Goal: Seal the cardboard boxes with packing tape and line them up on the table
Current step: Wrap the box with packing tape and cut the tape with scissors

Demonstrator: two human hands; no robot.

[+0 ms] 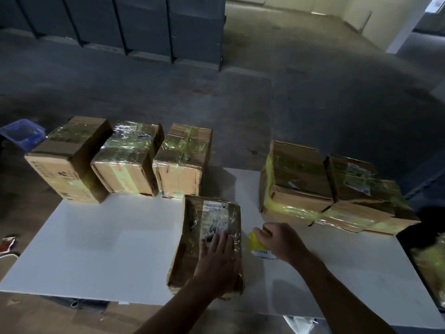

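Note:
A flat cardboard box [202, 227] with a white label and clear tape lies near the front of the white table [108, 249]. My left hand [218, 259] presses flat on its top, fingers straight. Just right of it, my right hand [280, 239] grips a yellow roll of packing tape [257, 242] standing on the table. Three taped boxes stand side by side along the far left edge: one [69, 160], a second [127, 157] and a third [183, 160]. A stack of taped boxes [332, 189] sits at the far right.
A blue plastic bin [22, 135] sits on the floor beyond the table's left corner. Dark shelving panels [120, 22] line the back wall. A small red packet [8, 243] lies on the floor at left. Something wrapped in yellowish plastic [431, 266] shows at the right edge.

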